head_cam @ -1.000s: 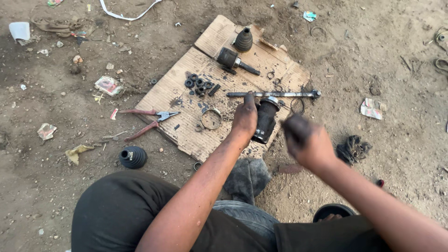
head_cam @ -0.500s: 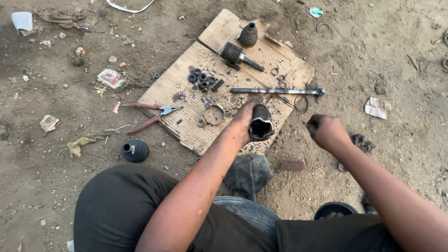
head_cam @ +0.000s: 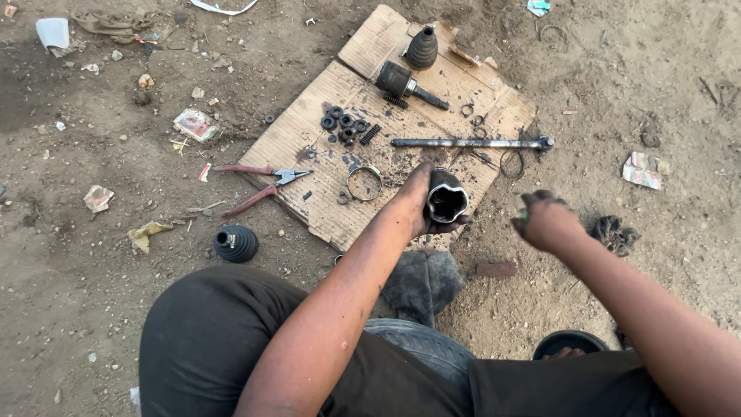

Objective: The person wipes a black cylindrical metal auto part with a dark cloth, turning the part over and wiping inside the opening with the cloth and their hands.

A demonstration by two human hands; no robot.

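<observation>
My left hand grips a greasy metal joint housing, its open cup turned up toward me, over the near edge of a cardboard sheet. My right hand hovers to its right over the dirt, fingers curled, with a bit of green showing between them; I cannot tell what it is. On the cardboard lie a long steel shaft, another joint with a stub, a rubber boot, several small black rings and a metal ring clamp.
Red-handled pliers lie at the cardboard's left edge. A second rubber boot sits on the dirt near my knee. A dark rag lies right of my right hand, a grey cloth by my legs. Paper litter is scattered about.
My left hand has lifted the housing off the cardboard and tipped its open end up. My right hand moved away to the right and lower.
</observation>
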